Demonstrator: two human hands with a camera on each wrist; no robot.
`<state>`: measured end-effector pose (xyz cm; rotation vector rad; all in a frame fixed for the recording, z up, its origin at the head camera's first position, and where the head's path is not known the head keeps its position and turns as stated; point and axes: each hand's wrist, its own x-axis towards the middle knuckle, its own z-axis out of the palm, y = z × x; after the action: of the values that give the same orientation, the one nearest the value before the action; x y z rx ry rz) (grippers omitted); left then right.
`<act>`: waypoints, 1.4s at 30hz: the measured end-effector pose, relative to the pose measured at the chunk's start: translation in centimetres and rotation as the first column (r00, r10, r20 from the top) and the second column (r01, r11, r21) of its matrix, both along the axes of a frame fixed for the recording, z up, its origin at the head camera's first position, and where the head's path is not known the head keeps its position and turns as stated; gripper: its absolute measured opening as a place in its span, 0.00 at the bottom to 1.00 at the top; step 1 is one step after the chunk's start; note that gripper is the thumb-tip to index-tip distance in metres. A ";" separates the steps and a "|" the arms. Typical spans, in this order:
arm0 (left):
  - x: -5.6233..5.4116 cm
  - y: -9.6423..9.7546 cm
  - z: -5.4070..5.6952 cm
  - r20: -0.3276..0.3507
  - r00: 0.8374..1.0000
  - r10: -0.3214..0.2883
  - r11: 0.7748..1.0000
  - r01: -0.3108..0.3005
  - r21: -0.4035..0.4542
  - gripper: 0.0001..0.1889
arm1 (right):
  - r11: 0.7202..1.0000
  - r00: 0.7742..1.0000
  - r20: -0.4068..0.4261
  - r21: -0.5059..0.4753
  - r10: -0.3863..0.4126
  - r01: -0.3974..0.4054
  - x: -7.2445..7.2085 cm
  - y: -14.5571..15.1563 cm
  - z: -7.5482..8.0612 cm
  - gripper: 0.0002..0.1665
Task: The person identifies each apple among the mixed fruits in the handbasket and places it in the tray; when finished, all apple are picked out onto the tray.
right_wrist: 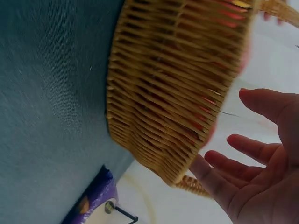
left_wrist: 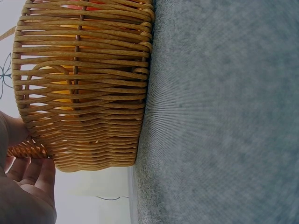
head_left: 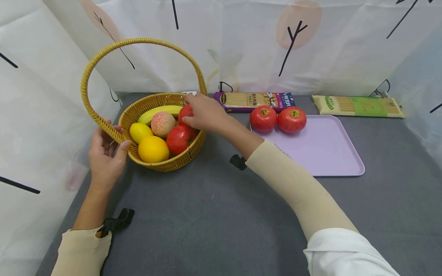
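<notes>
Beige sleeves [head_left: 299, 189], white fabric [head_left: 345, 253] and black wrist mounts [head_left: 121, 221] are worn.

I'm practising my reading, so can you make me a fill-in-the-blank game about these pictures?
The hand nearest the round red fruits in the round golden wicker basket is the person's ____ one.
On the flat lilac rectangular tray sit ____ yellow-topped red fruits.
In the head view, the long purple-and-tan packet lies to the ____ of the long green-and-tan packet.

Missing words: right; two; left.
</notes>
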<state>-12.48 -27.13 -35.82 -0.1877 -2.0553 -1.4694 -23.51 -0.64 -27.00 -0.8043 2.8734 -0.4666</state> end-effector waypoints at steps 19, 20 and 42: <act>-0.4 0.1 -0.5 -0.044 0.999 -0.018 1.000 0.018 -0.012 0.34 | 0.951 0.992 0.057 0.295 -0.116 0.095 -2.5 -4.3 -0.9 0.25; -0.4 0.1 -0.5 -0.044 0.999 -0.018 1.000 0.018 -0.012 0.34 | 0.952 0.991 0.055 0.291 -0.118 0.097 -2.5 -4.3 -1.0 0.25; -0.2 -0.1 -0.4 -0.043 0.999 -0.015 1.000 0.014 -0.021 0.35 | 0.999 1.000 0.006 -0.048 0.002 -0.002 -2.9 -2.4 -2.4 0.32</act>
<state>-12.72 -27.28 -36.19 -0.2405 -2.0393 -1.4409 -26.39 -3.04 -29.37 -0.8114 2.8654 -0.5388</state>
